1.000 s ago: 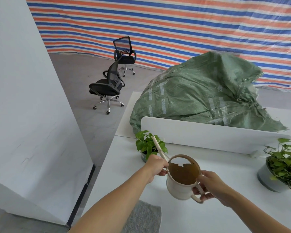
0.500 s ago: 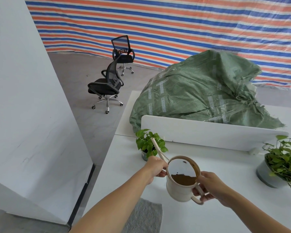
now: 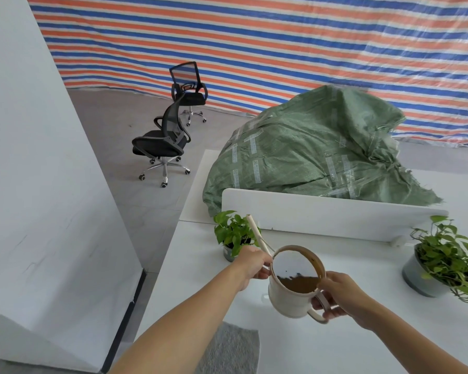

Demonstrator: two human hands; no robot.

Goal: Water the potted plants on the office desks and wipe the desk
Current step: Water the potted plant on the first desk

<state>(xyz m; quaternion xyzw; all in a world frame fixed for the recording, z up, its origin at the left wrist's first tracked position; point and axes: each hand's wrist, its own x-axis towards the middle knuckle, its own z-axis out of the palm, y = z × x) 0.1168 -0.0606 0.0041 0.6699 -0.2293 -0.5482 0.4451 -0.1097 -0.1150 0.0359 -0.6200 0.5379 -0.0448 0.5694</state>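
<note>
The person is standing at the white desk [image 3: 195, 265] and tipping the cream watering can [image 3: 289, 295] toward the small potted plant [image 3: 233, 233] at the desk's left end. Over the last second the can has been leaning further forward, so the shiny water inside is sliding toward the spout side and is leaving only a brown crescent of inner wall showing near the handle [image 3: 318, 315]. The right hand [image 3: 341, 295] is gripping that handle, fingers curled through the loop, and seems to be raising that side. The left hand [image 3: 251, 265] is holding the foot of the spout [image 3: 257, 233], fingers wrapped round it as far as I can tell, steadying the aim. The spout tip is sitting just above the leaves, in front of the white divider panel [image 3: 322, 214]. I am seeing no stream leaving it, so I am judging the pour to be only beginning and more tilt to be needed. The plant itself has not been shifting. The second potted plant [image 3: 443, 255] at the right is waiting its turn, and the grey cloth [image 3: 227, 349] at the near edge is lying untouched, so the wiping is not yet begun. Behind, a green sack [image 3: 308, 152] is slumping on the far desk and two black chairs [image 3: 162, 141] are standing before the striped tarpaulin [image 3: 254, 36].
</note>
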